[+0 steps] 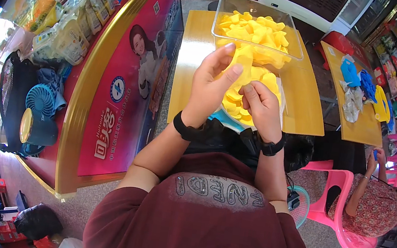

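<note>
A soft-looking, flat yellow piece with a rounded outline [241, 64] is held up in front of me; I cannot make out its exact kind. My left hand [213, 78] is closed on it, thumb across its near side and fingers behind. With thumb and curled forefinger, my right hand [263, 107] pinches near its lower right edge. Beneath both hands, a light-coloured container [281, 107] in front of me holds many similar pieces [270, 79]. Just beyond stands a clear rectangular bin [217, 21] heaped with more of them [260, 32]. Black bands circle both wrists.
The wooden table [307, 98] carries the bin. To the left rises a pink, gold-edged counter [126, 99] with a blue fan [41, 99] and packages. At right, another person [372, 209] sits by a pink chair [330, 206] and a table with blue and yellow items [364, 85].
</note>
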